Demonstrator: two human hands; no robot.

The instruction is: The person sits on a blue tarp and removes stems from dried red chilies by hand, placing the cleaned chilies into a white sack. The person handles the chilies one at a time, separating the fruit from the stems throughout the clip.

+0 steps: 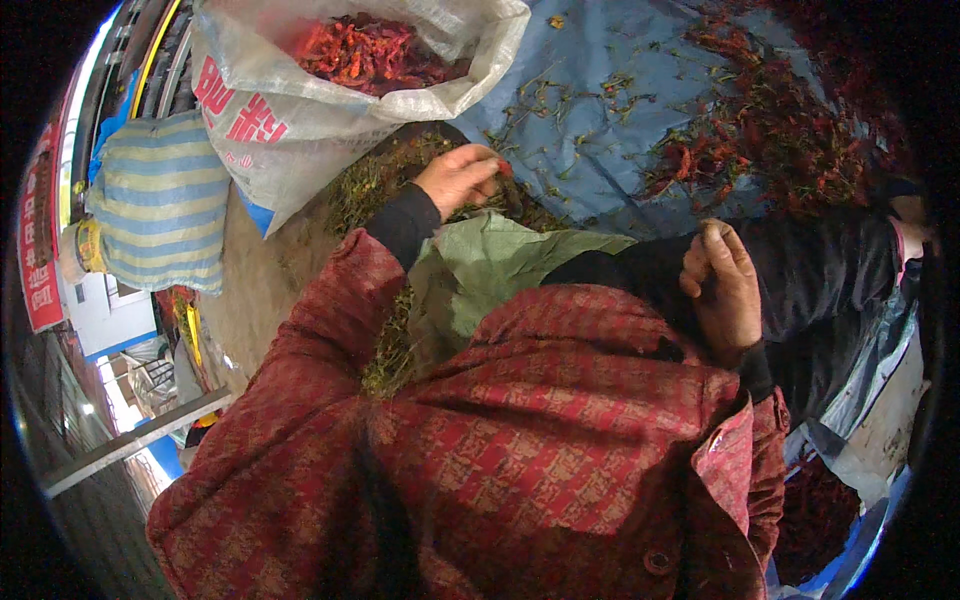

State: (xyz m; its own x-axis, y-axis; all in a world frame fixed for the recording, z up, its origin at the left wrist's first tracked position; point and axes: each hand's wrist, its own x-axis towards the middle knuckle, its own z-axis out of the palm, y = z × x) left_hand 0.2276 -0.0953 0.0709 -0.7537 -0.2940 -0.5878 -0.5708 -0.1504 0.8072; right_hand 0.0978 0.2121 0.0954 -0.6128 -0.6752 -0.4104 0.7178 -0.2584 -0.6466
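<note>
My left hand (457, 180) pinches a small red piece, apparently a dried chili pepper (505, 168), at its fingertips. It is over plant scraps (431, 142), just below the mouth of a white woven sack (315, 124) with red chili peppers (367, 56) inside. On the right, my right hand (721, 289) hovers over the dark trousers (802, 262), its fingers curled in and the thumb against them. Nothing shows between those fingers. A pale green woven sheet (502, 255) lies at my lap, between the two hands.
A blue tarp (592, 45) spreads ahead, strewn with stems (555, 97). Chili plants with red pods (787, 135) are heaped on its right. A blue-and-cream striped sack (161, 199) stands at left, above a metal bar (139, 439). Dark red material (814, 521) lies at lower right.
</note>
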